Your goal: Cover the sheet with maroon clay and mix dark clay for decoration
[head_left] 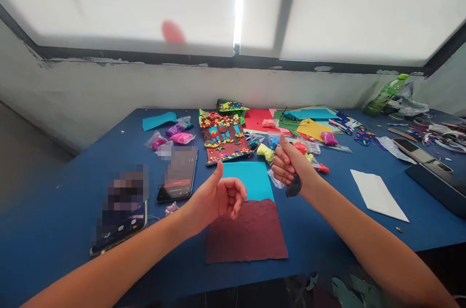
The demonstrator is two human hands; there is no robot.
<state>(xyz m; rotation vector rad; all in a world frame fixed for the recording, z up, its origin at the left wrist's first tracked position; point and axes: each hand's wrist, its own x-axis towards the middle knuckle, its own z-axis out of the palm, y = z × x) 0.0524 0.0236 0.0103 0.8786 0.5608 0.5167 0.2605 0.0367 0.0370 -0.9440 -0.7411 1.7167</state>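
Note:
My right hand [291, 160] is closed with the thumb raised, and a dark grey lump of clay [293, 185] sticks out below its curled fingers. My left hand [220, 196] is held with the thumb up and fingers loosely bent, nothing visible in it. Beneath and beside it lies a flat brown clay sheet [251, 237], covering the near part of a light blue paper [249, 177]. Behind the paper stands a brown clay-covered piece [224, 138] decorated with colourful bits. Yellow clay [265, 152] lies just left of my right hand.
Two phones, one dark [179, 172] and one partly blurred [124, 225], lie at the left. Bags of pink clay [182, 138] sit behind them. Coloured papers [257, 121] lie at the back. A folded white sheet [378, 195] and a green bottle [386, 96] are at the right.

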